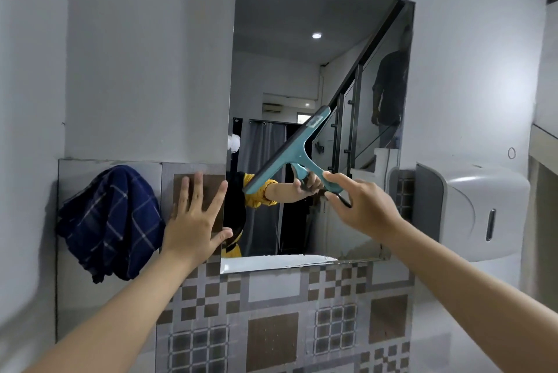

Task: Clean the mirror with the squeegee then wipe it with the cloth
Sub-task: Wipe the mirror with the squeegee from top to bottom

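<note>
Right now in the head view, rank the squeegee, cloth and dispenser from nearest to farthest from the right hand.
1. Squeegee: its handle is gripped in the right hand, blade against the mirror.
2. Dispenser: on the wall just right of that hand.
3. Cloth: far left, hanging beyond the left hand.

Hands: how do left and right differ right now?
The left hand is open, fingers spread flat on the tiled wall at the mirror edge; the right hand grips the squeegee handle. Left holds nothing; right angles the blade against the glass. Both reach forward at similar height.
</note>
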Demonstrator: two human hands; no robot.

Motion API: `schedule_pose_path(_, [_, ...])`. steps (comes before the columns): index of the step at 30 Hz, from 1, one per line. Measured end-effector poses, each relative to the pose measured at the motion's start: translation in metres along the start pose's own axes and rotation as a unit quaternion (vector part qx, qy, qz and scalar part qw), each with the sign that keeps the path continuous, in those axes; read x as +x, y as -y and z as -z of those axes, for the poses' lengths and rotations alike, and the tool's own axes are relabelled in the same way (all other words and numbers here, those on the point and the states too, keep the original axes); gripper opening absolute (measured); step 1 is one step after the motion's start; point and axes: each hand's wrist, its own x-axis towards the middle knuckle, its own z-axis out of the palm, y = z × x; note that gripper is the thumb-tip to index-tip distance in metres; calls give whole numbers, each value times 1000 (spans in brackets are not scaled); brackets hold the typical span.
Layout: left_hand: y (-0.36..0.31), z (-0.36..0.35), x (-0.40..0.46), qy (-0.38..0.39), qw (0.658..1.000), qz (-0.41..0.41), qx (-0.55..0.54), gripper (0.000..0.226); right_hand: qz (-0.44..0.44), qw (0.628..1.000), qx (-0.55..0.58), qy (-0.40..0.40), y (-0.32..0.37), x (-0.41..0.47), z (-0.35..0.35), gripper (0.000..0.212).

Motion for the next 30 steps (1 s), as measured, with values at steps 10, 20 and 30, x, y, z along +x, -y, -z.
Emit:
schedule_pose_path(10, [-1, 0, 0, 3, 999, 7, 34, 96, 58, 997, -54, 11, -76, -7, 25, 39])
schedule_pose_path(20, [-2, 0, 1, 11, 1000, 8, 25, 99, 52, 998, -42, 2, -104, -26, 29, 42])
schedule_pose_path(30, [1, -3, 1, 16, 1000, 12, 23, 100, 28, 1000, -10, 2, -136, -40, 45, 37])
